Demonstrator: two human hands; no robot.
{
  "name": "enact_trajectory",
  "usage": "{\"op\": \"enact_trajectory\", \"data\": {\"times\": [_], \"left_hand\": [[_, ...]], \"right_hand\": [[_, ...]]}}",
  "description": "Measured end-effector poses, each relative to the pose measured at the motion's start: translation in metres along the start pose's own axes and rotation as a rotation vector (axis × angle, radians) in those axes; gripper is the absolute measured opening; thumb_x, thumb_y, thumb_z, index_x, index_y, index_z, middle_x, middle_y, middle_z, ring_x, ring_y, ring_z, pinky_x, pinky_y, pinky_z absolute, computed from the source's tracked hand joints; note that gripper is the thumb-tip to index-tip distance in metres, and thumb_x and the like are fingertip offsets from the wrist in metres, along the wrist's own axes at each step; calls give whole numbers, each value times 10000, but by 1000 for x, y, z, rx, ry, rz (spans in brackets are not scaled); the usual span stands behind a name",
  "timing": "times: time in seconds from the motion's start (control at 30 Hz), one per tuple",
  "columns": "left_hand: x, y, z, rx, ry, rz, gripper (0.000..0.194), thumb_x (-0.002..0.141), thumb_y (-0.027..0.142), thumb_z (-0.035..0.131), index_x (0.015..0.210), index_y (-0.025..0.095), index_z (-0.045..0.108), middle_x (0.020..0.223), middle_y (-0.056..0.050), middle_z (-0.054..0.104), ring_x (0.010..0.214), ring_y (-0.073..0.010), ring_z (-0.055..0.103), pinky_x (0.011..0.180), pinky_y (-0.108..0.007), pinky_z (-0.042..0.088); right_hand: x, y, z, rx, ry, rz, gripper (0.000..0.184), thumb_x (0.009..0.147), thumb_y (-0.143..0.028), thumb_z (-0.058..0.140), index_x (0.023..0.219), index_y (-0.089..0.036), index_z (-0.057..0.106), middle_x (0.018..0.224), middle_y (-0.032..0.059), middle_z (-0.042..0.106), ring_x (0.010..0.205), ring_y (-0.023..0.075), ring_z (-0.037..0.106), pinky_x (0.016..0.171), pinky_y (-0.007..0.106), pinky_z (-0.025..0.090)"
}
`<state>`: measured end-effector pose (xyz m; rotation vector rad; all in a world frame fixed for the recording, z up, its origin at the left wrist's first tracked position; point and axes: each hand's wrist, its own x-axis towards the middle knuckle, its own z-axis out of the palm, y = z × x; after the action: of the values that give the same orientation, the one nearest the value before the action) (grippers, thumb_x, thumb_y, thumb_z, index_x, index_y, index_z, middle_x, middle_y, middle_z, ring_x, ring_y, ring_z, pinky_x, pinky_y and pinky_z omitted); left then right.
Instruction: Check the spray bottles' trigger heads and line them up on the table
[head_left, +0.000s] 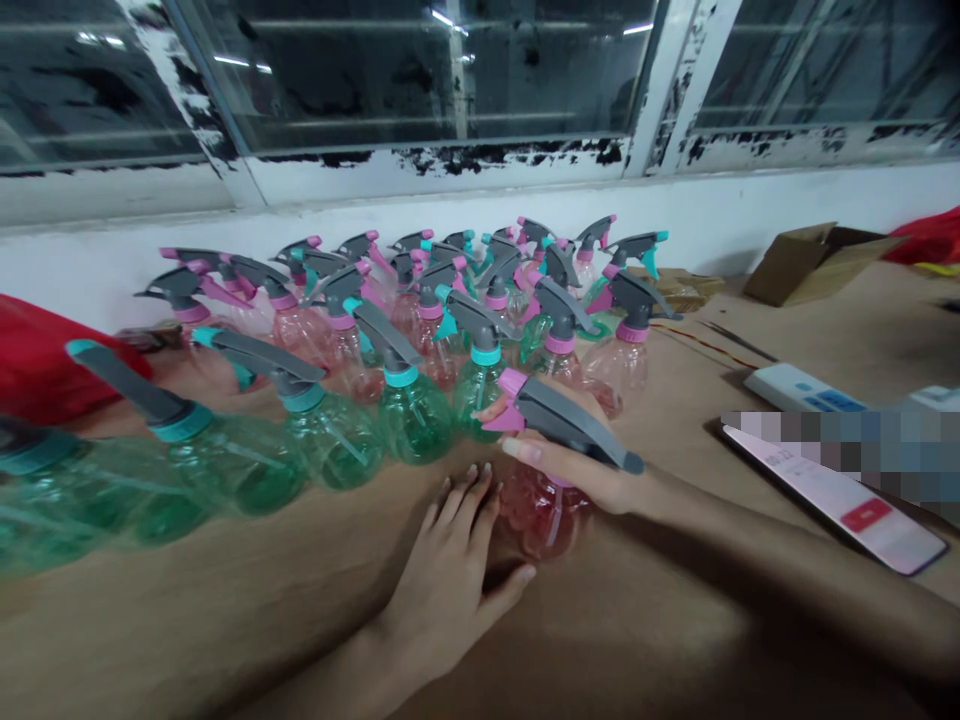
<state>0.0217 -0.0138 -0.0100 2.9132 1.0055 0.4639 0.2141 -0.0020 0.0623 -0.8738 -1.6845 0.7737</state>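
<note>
A pink spray bottle (551,520) with a grey and pink trigger head stands upright on the brown table in front of me. My right hand (592,470) is wrapped round its neck, just under the trigger head. My left hand (457,575) lies flat on the table to the left of the bottle's base, fingers spread, holding nothing. Just beyond it, a green spray bottle (415,420) with a turquoise collar is in a row with other green ones. Another green spray bottle (480,390) stands behind my right fingertips.
Several more pink and green spray bottles (300,335) crowd toward the white wall. On the right lie a phone (832,490), a white power strip (802,385) and an open cardboard box (795,265). Red material (60,360) sits at the left edge.
</note>
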Motion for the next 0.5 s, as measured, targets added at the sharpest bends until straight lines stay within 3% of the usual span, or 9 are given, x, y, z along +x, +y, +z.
{"op": "enact_trajectory", "data": {"times": [0.5], "left_hand": [[1,1,-1,9,-26,-10,567,870,463,560,1274,72,485,1356,-198,468,1255,-353,415,984,-532,388]], "right_hand": [[1,-2,-3,-11,-35,-17,160,804,-361,638,889,-248,563,775,-23,556,682,141,530,600,295,427]]}}
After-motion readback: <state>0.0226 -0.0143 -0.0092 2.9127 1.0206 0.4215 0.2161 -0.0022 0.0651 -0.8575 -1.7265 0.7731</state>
